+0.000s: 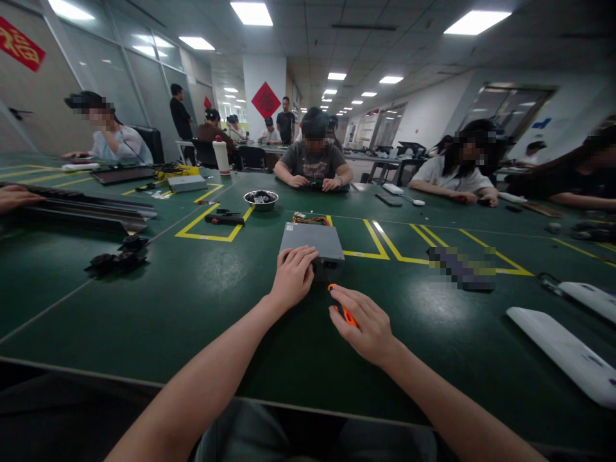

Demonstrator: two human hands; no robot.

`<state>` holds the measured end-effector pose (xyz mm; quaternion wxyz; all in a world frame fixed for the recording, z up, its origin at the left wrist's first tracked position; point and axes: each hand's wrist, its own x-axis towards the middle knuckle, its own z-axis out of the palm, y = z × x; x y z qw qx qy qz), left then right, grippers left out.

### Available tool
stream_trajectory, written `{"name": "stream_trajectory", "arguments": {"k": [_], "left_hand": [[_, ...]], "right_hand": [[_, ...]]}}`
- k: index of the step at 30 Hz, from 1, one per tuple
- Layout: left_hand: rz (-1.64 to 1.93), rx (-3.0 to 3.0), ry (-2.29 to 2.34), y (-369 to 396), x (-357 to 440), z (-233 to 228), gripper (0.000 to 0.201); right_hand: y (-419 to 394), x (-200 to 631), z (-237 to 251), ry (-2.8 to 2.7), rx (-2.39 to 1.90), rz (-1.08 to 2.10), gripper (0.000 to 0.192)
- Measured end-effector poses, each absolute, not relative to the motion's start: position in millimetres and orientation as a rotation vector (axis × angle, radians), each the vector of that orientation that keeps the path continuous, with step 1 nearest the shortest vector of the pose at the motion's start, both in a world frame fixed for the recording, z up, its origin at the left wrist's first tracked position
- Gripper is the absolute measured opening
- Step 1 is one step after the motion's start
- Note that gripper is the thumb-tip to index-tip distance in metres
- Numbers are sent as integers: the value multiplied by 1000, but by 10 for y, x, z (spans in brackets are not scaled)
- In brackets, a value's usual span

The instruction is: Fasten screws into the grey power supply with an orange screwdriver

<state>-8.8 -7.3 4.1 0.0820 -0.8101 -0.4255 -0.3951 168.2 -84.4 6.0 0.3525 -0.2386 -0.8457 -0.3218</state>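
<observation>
A grey metal box (312,240), with coloured wires at its far end, lies flat on the green table (202,289) in front of me. My left hand (292,276) rests on the box's near left corner, fingers curled over its edge. My right hand (363,321) grips an orange-handled screwdriver (342,309). Its thin shaft points up toward the near face of the box.
A metal bowl (260,199) of small parts and a black tool (224,219) lie beyond, inside yellow tape lines. Black parts (118,256) and long metal rails (81,215) sit at left. White casings (563,350) lie at right. Several people work around the table.
</observation>
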Motion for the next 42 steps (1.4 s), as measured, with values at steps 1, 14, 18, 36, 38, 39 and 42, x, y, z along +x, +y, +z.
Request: {"name": "stream_trajectory", "arguments": {"k": [1, 14, 18, 36, 38, 39, 42], "left_hand": [[-1182, -2419, -1277, -72, -85, 41, 31], [-1193, -2402, -1303, -72, -60, 41, 31], [-1182, -2396, -1311, -73, -51, 44, 29], [-1163, -2397, -1311, -50, -44, 26, 30], [-1170, -2399, -1305, -53, -42, 31, 30], [-1171, -2399, -1305, -55, -42, 34, 30], [-1171, -2401, -1309, -63, -46, 42, 30]], "right_hand": [[-858, 1670, 57, -2183, -638, -833, 22], [-940, 1614, 80, -2165, -727, -941, 23], [-961, 1587, 78, -2178, -773, -829, 25], [-969, 1582, 84, -2269, -700, -688, 29], [-973, 1592, 77, -2299, -652, -720, 33], [-971, 1596, 74, -2308, -636, -740, 35], [-960, 1599, 74, -2264, -624, -782, 28]]}}
